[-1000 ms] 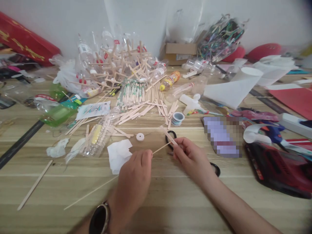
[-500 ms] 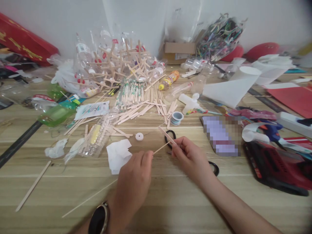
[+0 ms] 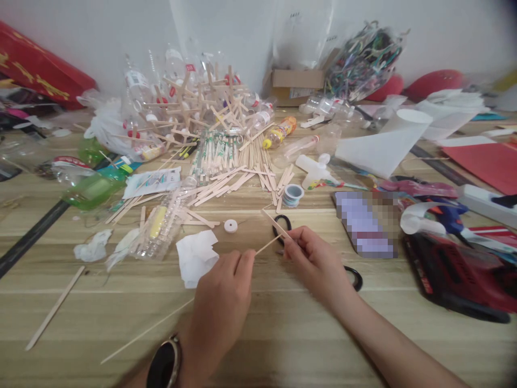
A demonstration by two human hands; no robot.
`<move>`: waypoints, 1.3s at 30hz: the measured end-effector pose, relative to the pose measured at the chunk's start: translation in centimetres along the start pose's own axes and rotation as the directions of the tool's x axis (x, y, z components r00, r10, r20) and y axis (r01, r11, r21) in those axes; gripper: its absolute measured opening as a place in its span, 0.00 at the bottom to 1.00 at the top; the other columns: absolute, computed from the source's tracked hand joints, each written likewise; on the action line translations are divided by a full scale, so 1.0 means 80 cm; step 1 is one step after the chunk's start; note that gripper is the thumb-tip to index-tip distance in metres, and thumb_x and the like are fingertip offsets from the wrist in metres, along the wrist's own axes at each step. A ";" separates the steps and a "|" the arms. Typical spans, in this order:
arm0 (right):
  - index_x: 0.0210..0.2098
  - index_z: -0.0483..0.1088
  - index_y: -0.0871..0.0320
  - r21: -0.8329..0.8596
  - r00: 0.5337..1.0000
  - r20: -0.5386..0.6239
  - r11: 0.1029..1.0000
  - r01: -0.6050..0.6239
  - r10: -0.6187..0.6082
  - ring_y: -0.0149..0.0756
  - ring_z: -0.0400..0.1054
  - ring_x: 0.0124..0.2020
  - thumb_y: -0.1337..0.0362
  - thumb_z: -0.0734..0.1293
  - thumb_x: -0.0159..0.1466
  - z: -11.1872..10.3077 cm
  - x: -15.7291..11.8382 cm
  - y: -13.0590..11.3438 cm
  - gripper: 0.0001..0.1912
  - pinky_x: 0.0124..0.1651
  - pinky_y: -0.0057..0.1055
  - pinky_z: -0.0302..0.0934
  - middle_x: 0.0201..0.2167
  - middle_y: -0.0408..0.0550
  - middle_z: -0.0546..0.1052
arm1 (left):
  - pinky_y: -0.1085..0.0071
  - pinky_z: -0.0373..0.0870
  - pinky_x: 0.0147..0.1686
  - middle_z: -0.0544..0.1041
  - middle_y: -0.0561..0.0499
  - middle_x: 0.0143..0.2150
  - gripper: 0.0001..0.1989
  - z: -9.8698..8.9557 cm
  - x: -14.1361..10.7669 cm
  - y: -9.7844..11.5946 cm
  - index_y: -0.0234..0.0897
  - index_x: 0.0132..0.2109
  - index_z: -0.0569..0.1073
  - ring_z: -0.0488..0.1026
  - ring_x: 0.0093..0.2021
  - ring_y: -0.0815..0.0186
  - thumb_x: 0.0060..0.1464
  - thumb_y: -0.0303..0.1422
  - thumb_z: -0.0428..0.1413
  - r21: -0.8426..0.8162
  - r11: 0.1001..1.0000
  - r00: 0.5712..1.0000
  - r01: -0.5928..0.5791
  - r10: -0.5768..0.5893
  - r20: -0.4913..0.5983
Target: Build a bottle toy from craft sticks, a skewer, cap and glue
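Note:
My left hand (image 3: 224, 302) is closed around a thin bamboo skewer (image 3: 269, 245), whose long rear end slants out below the wrist to the lower left. In my right hand (image 3: 313, 256) a wooden craft stick (image 3: 276, 223) is pinched between thumb and fingers, pointing up and left. The skewer's tip meets or nearly meets the craft stick close to my right fingertips; exact contact is too small to tell. Black-handled scissors (image 3: 355, 278) lie under my right hand, partly hidden by it. A torn white paper piece (image 3: 196, 258) lies just beyond my left hand.
Loose craft sticks (image 3: 222, 188) and plastic bottles (image 3: 137, 81) crowd the back. A thread spool (image 3: 293, 195) and a small white reel (image 3: 230, 226) stand ahead of my hands. Rightward are a phone-like blurred object (image 3: 365, 225) and a red-black tool (image 3: 456, 275). A single stick (image 3: 55, 308) lies left.
The craft stick has turned slightly in my right fingers and now shows a narrower face. The skewer's rear end has shifted a little to the left. Both hands stay nearly in place.

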State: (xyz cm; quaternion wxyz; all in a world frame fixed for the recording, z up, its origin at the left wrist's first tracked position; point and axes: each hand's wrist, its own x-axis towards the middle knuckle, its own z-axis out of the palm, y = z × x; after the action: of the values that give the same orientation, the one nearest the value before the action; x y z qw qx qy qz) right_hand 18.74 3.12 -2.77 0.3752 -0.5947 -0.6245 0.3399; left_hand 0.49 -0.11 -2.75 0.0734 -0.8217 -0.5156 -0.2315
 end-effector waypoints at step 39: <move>0.36 0.69 0.57 0.573 0.975 0.207 0.818 -0.056 -0.078 0.25 0.57 0.18 0.50 0.64 0.65 0.018 -0.035 -0.020 0.15 0.20 0.22 0.54 0.22 0.42 0.73 | 0.71 0.65 0.28 0.78 0.52 0.30 0.14 -0.037 0.018 0.012 0.39 0.37 0.71 0.75 0.29 0.65 0.65 0.26 0.42 -0.333 0.938 0.993 0.100 -0.074 0.089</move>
State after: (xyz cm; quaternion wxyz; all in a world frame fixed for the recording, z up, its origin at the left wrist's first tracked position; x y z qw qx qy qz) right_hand 16.73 0.26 -2.26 0.4674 -0.4085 -0.5338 0.5743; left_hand 0.94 -0.44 0.65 -0.0981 -0.8067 -0.5066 -0.2881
